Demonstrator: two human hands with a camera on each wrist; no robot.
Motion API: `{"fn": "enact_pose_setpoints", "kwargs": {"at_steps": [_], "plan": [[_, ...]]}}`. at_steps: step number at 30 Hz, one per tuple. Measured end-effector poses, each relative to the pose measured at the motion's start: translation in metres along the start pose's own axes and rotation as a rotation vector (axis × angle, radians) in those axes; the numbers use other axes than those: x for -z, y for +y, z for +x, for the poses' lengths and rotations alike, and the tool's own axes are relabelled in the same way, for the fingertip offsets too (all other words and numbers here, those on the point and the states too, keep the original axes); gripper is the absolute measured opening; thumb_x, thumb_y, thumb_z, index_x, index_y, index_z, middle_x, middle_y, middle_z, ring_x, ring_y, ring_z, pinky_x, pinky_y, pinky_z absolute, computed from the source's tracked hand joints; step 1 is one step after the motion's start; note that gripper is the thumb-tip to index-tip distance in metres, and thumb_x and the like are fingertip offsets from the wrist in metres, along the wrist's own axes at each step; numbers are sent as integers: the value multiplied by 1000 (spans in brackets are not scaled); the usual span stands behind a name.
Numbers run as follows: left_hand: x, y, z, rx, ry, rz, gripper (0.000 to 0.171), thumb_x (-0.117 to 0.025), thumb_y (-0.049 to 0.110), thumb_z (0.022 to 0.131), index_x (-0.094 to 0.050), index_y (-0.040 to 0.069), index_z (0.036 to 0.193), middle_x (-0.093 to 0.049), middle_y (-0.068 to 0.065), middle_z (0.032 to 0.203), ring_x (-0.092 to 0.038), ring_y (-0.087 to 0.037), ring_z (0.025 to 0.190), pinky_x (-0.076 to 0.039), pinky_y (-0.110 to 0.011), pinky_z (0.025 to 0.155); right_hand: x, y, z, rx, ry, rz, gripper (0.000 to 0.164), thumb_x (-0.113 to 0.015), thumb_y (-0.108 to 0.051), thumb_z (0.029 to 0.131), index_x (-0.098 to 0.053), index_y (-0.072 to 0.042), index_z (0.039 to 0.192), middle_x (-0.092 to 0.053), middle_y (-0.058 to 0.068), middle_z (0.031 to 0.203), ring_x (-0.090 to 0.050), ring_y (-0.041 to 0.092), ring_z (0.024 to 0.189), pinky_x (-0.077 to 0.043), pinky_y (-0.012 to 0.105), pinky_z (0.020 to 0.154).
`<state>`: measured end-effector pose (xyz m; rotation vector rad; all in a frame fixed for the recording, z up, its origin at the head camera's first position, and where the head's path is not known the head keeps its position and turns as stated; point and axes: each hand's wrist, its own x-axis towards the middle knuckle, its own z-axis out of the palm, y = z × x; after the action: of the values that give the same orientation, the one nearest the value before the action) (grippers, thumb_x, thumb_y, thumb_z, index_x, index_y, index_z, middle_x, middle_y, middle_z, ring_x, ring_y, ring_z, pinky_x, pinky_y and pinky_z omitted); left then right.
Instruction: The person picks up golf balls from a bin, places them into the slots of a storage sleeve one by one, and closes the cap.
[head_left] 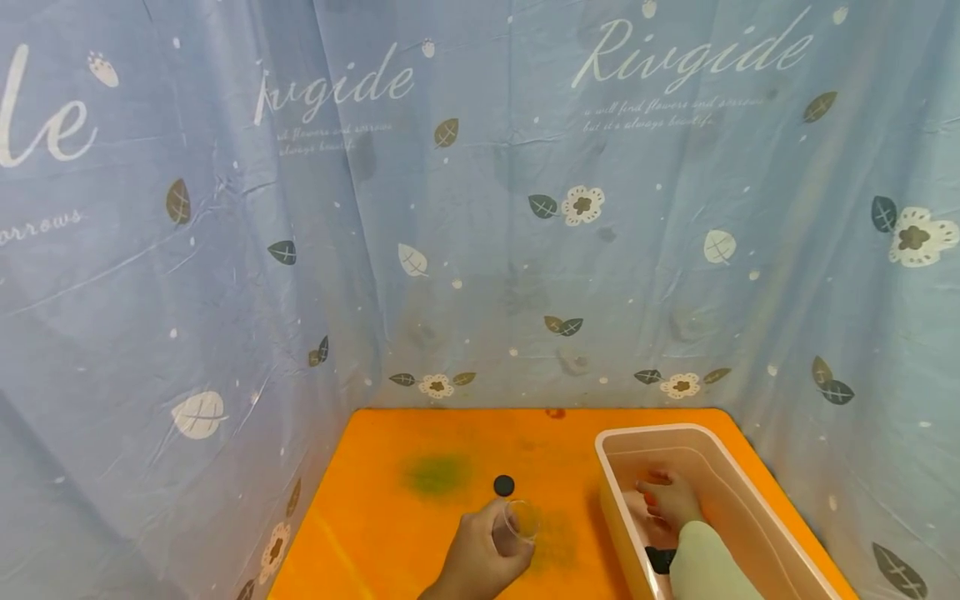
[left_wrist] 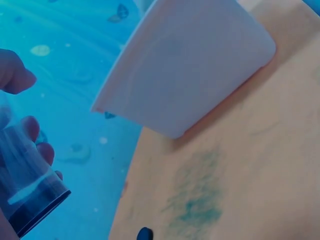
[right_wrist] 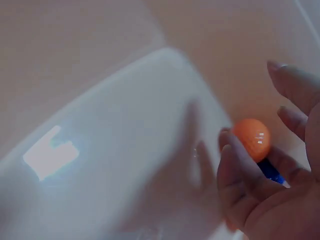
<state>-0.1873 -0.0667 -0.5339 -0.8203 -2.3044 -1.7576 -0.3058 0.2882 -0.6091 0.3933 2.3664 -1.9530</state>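
Observation:
My left hand point(head_left: 480, 546) grips a clear cup point(head_left: 522, 521) above the orange table. Its transparent side and dark-looking end fill the lower left of the left wrist view. My right hand point(head_left: 672, 500) is down inside the pale bin point(head_left: 611, 479). In the right wrist view its fingers are curled about a shiny orange ball point(right_wrist: 252, 139), with the thumb held apart. Part of a blue thing point(right_wrist: 271, 171) shows between the fingers; its shape is mostly hidden. Just beyond the cup lies a small round black disc point(head_left: 504, 485).
A black thing point(head_left: 660, 560) lies in the bin near the right forearm. The orange table point(head_left: 382, 533) carries a green smudge point(head_left: 438, 475). Blue printed curtains point(head_left: 480, 275) stand close around the back and both sides.

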Motion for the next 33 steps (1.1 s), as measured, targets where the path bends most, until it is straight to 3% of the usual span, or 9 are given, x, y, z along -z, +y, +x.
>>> {"fn": "enact_pose_setpoints", "kwargs": {"at_steps": [4,9,13,17,22,29,33], "plan": [[0,4,0,-47,13,-13,11,-65,17,92,-55,18,93,-61,6,74,-62,-8,61,-53,-30,60,0,14,8,41,22,-39,58,-76,-14,81,-45,8,124,-58,18,93,-58,29,62,-52,41,56],[3,1,0,37,-12,-44,12,-67,19,90,-56,18,94,-63,5,76,-64,-10,64,-54,-30,62,0,21,6,125,52,-250,49,-76,-5,73,-55,10,114,-62,12,80,-57,24,63,-50,34,53],[4,0,-1,52,-18,-30,13,-69,20,89,-58,20,97,-65,6,79,-65,-11,66,-54,-30,62,-1,20,5,160,26,-363,41,-73,-2,72,-58,9,109,-63,14,86,-57,25,71,-49,34,59],[4,-1,-1,46,-12,-20,15,-69,21,89,-59,21,100,-66,6,79,-64,-9,65,-53,-29,61,-3,22,11,152,-23,-365,39,-70,-1,74,-56,9,108,-61,13,86,-56,26,75,-48,35,61],[4,0,0,27,10,17,11,-68,20,90,-57,18,92,-61,8,69,-60,-7,57,-52,-28,57,-1,22,15,166,-26,-401,38,-70,-1,70,-55,7,104,-59,9,81,-54,27,75,-46,34,62],[7,-2,0,100,6,7,13,-68,24,89,-57,18,90,-64,6,72,-64,-10,62,-53,-28,59,1,7,17,205,41,-426,30,-68,-4,73,-57,3,101,-60,10,86,-54,30,79,-45,35,65],[10,-5,-1,136,5,6,13,-69,22,88,-57,19,90,-65,6,75,-64,-10,63,-53,-28,60,1,-6,19,252,18,-480,29,-65,-3,76,-55,2,103,-59,12,89,-53,28,78,-43,35,64]]}}
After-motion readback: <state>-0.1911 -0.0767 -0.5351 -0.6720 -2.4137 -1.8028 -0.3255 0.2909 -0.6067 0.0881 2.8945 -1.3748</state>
